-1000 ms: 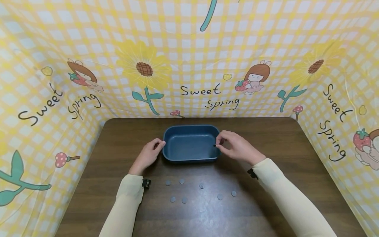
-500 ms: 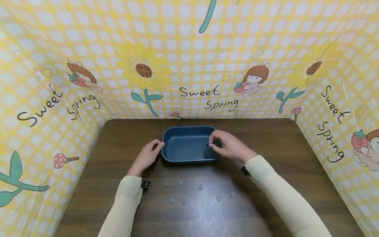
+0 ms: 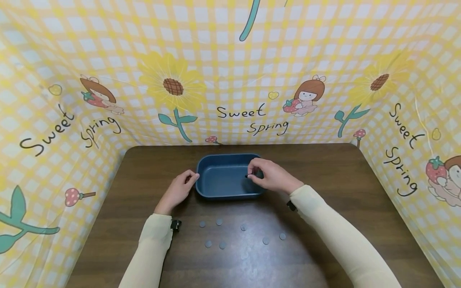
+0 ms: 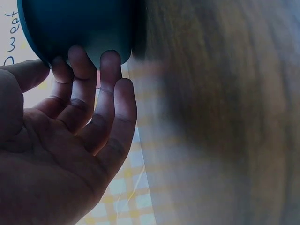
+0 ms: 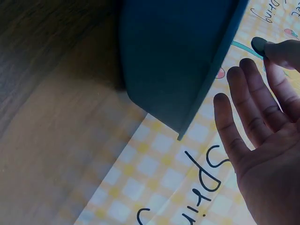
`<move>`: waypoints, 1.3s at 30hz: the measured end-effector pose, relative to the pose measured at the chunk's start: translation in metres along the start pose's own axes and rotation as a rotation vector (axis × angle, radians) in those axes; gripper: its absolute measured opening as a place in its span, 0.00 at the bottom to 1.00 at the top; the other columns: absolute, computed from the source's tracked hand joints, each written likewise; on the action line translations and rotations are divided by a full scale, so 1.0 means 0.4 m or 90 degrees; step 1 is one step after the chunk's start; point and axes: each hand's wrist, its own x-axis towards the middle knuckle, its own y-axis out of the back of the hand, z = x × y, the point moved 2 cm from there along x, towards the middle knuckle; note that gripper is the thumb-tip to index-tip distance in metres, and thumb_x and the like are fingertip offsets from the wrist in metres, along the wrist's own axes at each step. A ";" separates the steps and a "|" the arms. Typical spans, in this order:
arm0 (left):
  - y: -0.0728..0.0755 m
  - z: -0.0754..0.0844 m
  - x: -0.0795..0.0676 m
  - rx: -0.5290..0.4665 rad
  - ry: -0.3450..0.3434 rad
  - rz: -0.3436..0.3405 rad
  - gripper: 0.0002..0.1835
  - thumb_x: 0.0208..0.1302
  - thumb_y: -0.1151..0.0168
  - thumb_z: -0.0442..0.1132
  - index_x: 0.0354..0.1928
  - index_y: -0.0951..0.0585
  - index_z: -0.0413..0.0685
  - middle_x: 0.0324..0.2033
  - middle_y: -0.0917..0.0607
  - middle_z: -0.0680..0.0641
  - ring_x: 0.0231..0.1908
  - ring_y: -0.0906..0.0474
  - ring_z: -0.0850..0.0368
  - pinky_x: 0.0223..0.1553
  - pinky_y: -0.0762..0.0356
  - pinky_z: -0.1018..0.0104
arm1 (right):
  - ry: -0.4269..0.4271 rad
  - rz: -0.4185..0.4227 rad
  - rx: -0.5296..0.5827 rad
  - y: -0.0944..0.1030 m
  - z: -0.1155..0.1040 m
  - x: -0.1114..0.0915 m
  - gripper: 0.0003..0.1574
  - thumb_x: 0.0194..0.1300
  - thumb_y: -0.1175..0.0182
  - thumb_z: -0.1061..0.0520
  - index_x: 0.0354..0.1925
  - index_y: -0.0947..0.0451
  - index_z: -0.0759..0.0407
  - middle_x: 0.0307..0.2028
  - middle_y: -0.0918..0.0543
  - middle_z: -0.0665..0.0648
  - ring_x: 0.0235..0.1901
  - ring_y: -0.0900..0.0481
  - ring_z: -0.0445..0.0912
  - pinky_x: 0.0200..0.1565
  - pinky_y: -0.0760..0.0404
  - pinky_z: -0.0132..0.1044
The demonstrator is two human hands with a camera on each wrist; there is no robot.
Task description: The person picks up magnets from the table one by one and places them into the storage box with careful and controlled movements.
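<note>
A dark blue rectangular container (image 3: 227, 192) with rounded corners stands toward the back of the table. At its left end my left hand (image 3: 177, 191) grips the rim, thumb at the edge and curled fingers (image 4: 110, 70) against the outer wall. Over the container's right part, my right hand (image 3: 271, 175) pinches a small dark coin-like disc (image 5: 258, 46) between thumb and index finger. That disc is above rim height, and the other right fingers (image 5: 225, 117) are loosely bent. Several grey coins, one of them a coin (image 3: 243, 227) near the middle, lie flat in front of the container.
The brown wooden table (image 3: 144, 160) has rounded back corners. A yellow checked cloth (image 3: 230, 72) with printed flowers and lettering hangs behind it and along both sides. Dark wrist bands, such as the left band (image 3: 175, 226), sit at the sleeves.
My right hand has moved left with the pinched disc, from the container's right rim to over its inside. The left hand stays at the left rim, and the coins on the table lie as before.
</note>
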 end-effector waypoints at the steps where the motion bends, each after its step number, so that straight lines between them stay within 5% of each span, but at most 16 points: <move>1: 0.000 0.000 0.000 0.001 0.000 0.001 0.21 0.86 0.49 0.56 0.48 0.20 0.45 0.30 0.26 0.47 0.32 0.30 0.51 0.40 0.33 0.55 | 0.000 0.000 0.000 -0.002 0.002 0.002 0.11 0.73 0.28 0.59 0.43 0.22 0.49 0.41 0.19 0.48 0.44 0.18 0.57 0.50 0.16 0.54; 23: -0.002 -0.004 0.003 0.002 0.002 0.004 0.21 0.86 0.49 0.56 0.49 0.20 0.45 0.31 0.25 0.48 0.32 0.29 0.51 0.39 0.33 0.55 | -0.009 -0.056 -0.028 -0.045 0.020 0.057 0.08 0.75 0.31 0.56 0.41 0.22 0.47 0.40 0.19 0.46 0.41 0.21 0.45 0.47 0.18 0.40; 39: -0.002 -0.005 0.004 0.006 -0.003 0.003 0.22 0.86 0.50 0.56 0.48 0.20 0.44 0.31 0.25 0.48 0.33 0.29 0.52 0.40 0.32 0.56 | -0.018 -0.069 -0.062 -0.066 0.038 0.084 0.09 0.76 0.31 0.55 0.40 0.23 0.48 0.37 0.21 0.47 0.37 0.24 0.43 0.43 0.21 0.39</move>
